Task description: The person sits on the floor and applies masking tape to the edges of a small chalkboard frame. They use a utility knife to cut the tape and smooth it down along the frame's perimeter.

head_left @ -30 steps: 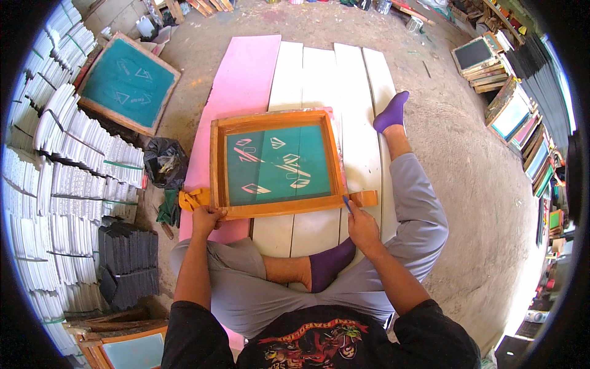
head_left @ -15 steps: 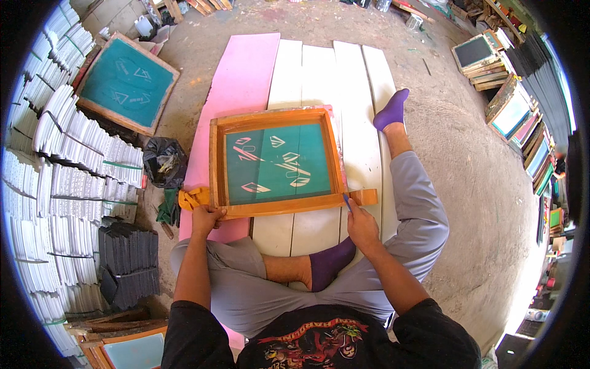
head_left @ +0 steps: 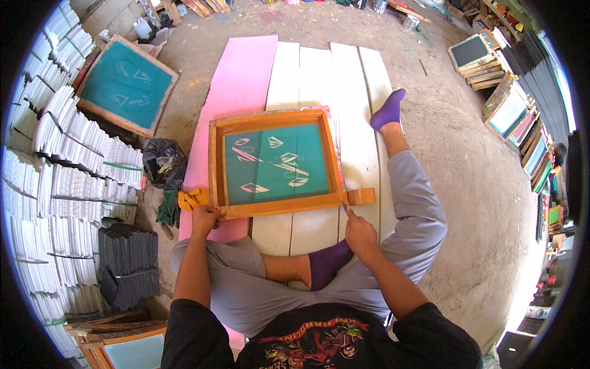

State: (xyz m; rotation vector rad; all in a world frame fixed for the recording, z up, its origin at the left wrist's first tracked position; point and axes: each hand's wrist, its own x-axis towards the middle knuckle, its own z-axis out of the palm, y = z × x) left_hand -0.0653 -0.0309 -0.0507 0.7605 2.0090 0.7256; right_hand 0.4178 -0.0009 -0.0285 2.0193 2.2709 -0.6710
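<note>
A silk-screen frame [head_left: 275, 206] with teal mesh [head_left: 264, 147] and pale slanted shapes lies on the boards in front of me. Glossy brown tape [head_left: 361, 196] juts out past its near right corner. My left hand [head_left: 208, 220] is closed on the near left corner, thumb and fingers pinching the edge. My right hand [head_left: 361, 234] grips a slim blue tool, apparently a cutter [head_left: 345, 207], whose tip is at the near right corner, beside the tape. Most of the tool is hidden by the fingers.
Under the frame are white boards [head_left: 279, 234] and a pink board [head_left: 236, 80]. An orange cloth [head_left: 194, 199] and a black plastic bag [head_left: 165, 163] lie at the left. Stacks of white sheets [head_left: 86, 138] rise beyond. Another teal screen [head_left: 127, 84] leans there; more frames [head_left: 507, 107] stand far right.
My right hand has drawn the blue tool slightly down and left along the frame's near right corner. My left hand keeps its hold.
</note>
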